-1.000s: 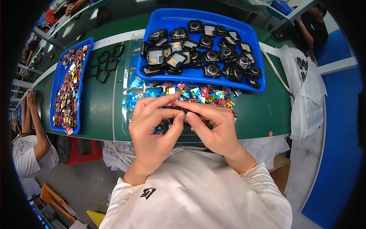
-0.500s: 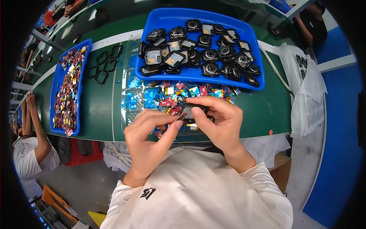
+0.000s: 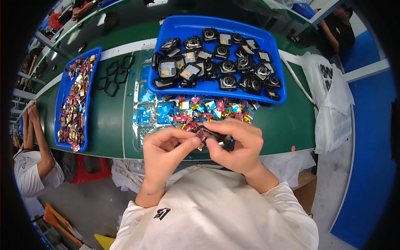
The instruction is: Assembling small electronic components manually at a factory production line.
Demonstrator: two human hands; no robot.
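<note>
My left hand [image 3: 164, 152] pinches a small red circuit board [image 3: 202, 134] between thumb and fingertips, in front of my chest. Beside it, my right hand [image 3: 241, 146] grips a black watch case [image 3: 213, 133], mostly covered by the fingers and palm. Board and case meet where my fingertips come together; whether they are still joined I cannot tell. Just beyond my hands, loose red boards with yellow and silver parts [image 3: 193, 110] lie heaped over a clear plastic tray [image 3: 136, 112] with blue film pieces.
A large blue bin [image 3: 277, 54] of black watch cases stands behind the heap. At left are a narrow blue bin [image 3: 58, 104] of red boards and several black frames [image 3: 111, 88]. Plastic-wrapped trays [image 3: 335, 112] stand at right. A co-worker's hands [image 3: 33, 110] show at far left.
The watch case has tilted in my right hand, hiding its flat grey inside. The red board now shows more fully between my fingertips. My hands have dropped slightly in the picture.
</note>
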